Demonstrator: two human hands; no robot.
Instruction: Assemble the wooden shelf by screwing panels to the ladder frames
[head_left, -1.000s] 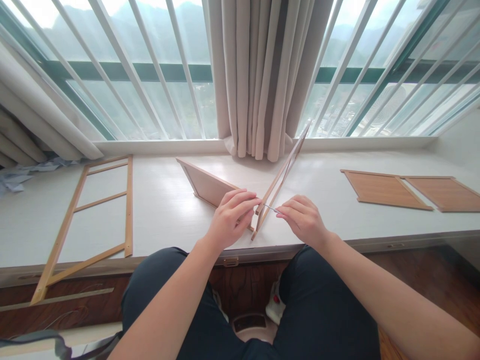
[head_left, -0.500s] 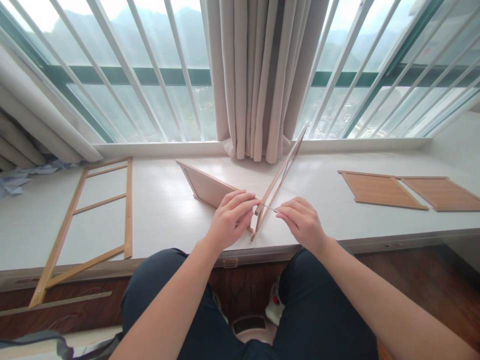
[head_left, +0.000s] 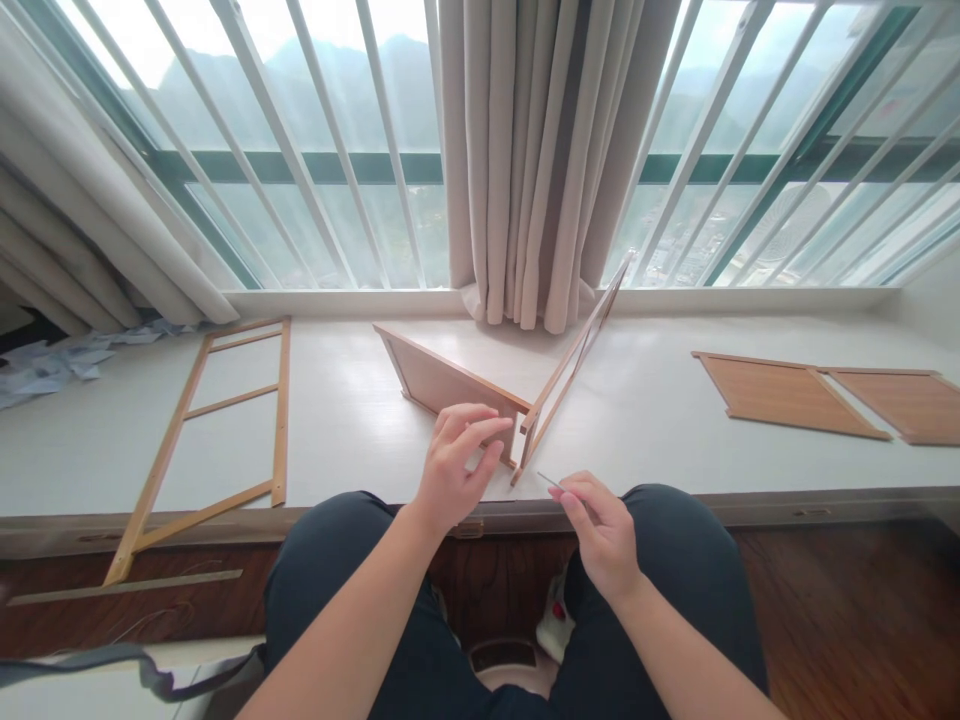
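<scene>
Near my knees (head_left: 341, 555), my right hand (head_left: 602, 535) pinches a thin metal rod (head_left: 550, 482); my left hand (head_left: 452, 465) curves loosely, gripping nothing visible. Beyond, on the surface (head_left: 637, 420), a panel (head_left: 444, 376) and frame (head_left: 556, 377) stand angled together; a knock could tip them. My left hand covers part of the panel, so contact is unclear.

A beige curtain (head_left: 517, 160) hung before the green-framed window (head_left: 375, 168). Pale scraps (head_left: 56, 375), possibly paper, lay at far left. A dark strap (head_left: 67, 662) sagged at lower left.
</scene>
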